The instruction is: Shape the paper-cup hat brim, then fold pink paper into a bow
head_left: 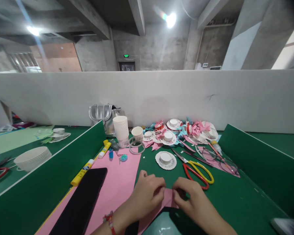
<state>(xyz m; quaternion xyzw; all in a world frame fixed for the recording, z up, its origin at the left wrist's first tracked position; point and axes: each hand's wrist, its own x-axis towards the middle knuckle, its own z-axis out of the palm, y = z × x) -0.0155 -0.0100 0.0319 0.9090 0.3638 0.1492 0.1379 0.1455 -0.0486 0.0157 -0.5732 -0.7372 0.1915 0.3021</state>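
Both my hands rest at the near edge of the green table, pinching a small piece of pink paper (pixel 169 195) between them. My left hand (pixel 147 195), with a red bead bracelet on the wrist, has its fingers curled onto the paper's left side. On the paper's right side my right hand (pixel 193 200) presses with bent fingers. A large pink paper sheet (pixel 120 182) lies just to the left. Red and yellow scissors (pixel 198 171) lie just beyond my right hand. A white paper-plate hat (pixel 165 160) sits past the fingers.
A black phone (pixel 83 199) lies on the pink sheet. Glue sticks (pixel 84 169), a stack of paper cups (pixel 121 130), a silver bag (pixel 103 114) and several decorated paper hats (pixel 186 129) crowd the back. Green dividers (pixel 259 160) flank the space. A plate stack (pixel 31 158) sits left.
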